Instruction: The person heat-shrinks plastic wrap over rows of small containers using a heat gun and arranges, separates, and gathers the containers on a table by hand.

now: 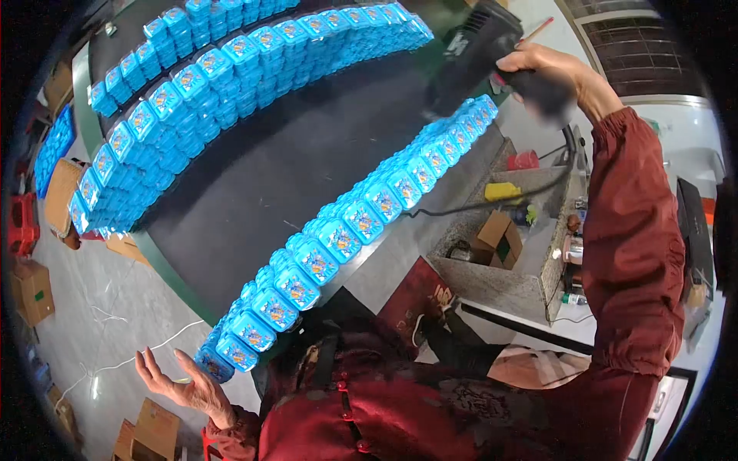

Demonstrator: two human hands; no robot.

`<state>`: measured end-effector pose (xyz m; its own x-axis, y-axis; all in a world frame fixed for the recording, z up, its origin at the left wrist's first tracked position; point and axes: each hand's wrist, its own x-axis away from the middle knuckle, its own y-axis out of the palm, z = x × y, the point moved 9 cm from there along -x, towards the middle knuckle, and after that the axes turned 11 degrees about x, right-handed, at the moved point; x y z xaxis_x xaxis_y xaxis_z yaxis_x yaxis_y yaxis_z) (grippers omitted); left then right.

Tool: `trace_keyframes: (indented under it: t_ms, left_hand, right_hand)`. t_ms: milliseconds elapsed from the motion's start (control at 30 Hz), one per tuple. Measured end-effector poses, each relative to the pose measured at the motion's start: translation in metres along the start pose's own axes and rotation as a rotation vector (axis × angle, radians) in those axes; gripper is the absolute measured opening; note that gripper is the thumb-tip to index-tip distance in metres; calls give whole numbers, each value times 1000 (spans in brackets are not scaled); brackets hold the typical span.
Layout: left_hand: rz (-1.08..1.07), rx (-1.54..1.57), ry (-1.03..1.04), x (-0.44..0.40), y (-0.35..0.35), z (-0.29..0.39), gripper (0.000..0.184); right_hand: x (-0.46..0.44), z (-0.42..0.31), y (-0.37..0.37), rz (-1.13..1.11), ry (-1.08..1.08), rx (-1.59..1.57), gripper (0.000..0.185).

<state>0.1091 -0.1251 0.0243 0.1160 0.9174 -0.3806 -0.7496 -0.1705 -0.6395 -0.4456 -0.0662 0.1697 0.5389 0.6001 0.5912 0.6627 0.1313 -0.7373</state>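
My right hand (550,69) is wrapped round the handle of a black heat gun (477,50), its nozzle pointing down toward the far end of the near row. Motion blur softens part of the grip. That near row of stacked small blue boxes (342,238), with printed lids and shiny film, runs diagonally along the edge of a black table (269,169). At the row's near left end, my left hand (184,388) is held with fingers spread and holds nothing. It is beside the last blue boxes; whether it touches them is unclear.
A long curved row of stacked blue boxes (219,69) stands across the table, with more stacks (177,27) behind. A black cord (492,203) hangs from the heat gun side. Right are a stone-sided bin (496,280) and small carton (496,238); cartons (154,430) lie lower left.
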Motion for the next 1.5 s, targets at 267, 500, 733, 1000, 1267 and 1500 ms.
trace_keyframes:
  t_ms: [267, 500, 733, 1000, 1267, 1500]
  left_hand:
    - [45, -94, -29, 10, -21, -12, 43]
    - [6, 36, 17, -12, -24, -29, 42]
    - [12, 21, 30, -25, -87, -99, 42]
    - [-15, 25, 71, -25, -111, -119, 43]
    - [-39, 2, 51, -7, -110, -108, 45]
    - [-69, 39, 144, -20, -82, -68, 46]
  right_hand:
    - [-34, 82, -60, 186, 231, -63, 26]
    - [67, -37, 67, -166, 34, -168, 33]
    - [61, -46, 65, 186, 65, -146, 27]
    - [117, -84, 125, -75, 106, -207, 28]
    - [92, -33, 77, 242, 31, -135, 27]
    - [94, -30, 74, 232, 32, -88, 27]
